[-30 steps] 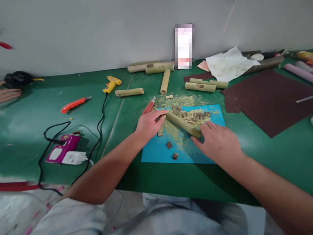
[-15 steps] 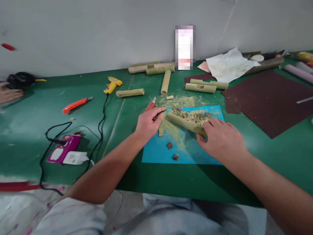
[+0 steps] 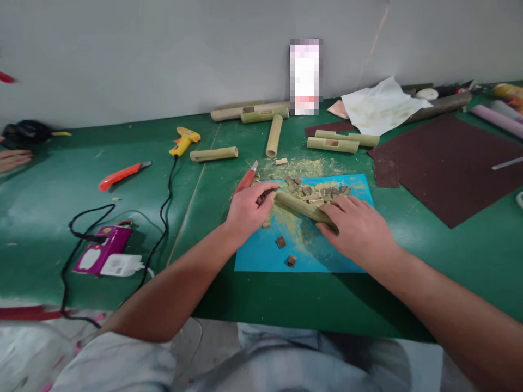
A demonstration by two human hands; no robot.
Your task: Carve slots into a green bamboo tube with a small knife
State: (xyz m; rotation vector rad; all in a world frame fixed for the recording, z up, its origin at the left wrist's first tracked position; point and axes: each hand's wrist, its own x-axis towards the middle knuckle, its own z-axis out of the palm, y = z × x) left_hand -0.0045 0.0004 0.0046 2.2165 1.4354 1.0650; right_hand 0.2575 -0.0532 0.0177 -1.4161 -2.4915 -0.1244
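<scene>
My right hand (image 3: pixel 357 228) is closed round the right end of a green bamboo tube (image 3: pixel 300 207), which lies slanted above a blue sheet (image 3: pixel 261 258). At the tube's left end is my left hand (image 3: pixel 250 209), thumb and forefinger pinched on a small dark piece (image 3: pixel 261 199), mostly hidden by the fingers. The pinched fingertips touch or nearly touch the tube's end. Just behind that hand lies a red-handled knife (image 3: pixel 246 178), blade pointing away. Small dark squares (image 3: pixel 280 242) and pale bamboo dust are scattered on the sheet.
Further back lie several cut bamboo tubes (image 3: pixel 274 136), a yellow glue gun (image 3: pixel 184 141) and an orange utility knife (image 3: pixel 125 175). A purple power strip (image 3: pixel 102 250) with cords sits left. Dark brown sheets (image 3: pixel 445 169) are at right. Another person's hand (image 3: pixel 14 160) shows far left.
My right hand and the bamboo tube have shifted slightly left, bringing the tube's left end closer to my left fingertips. The whole view has shifted slightly.
</scene>
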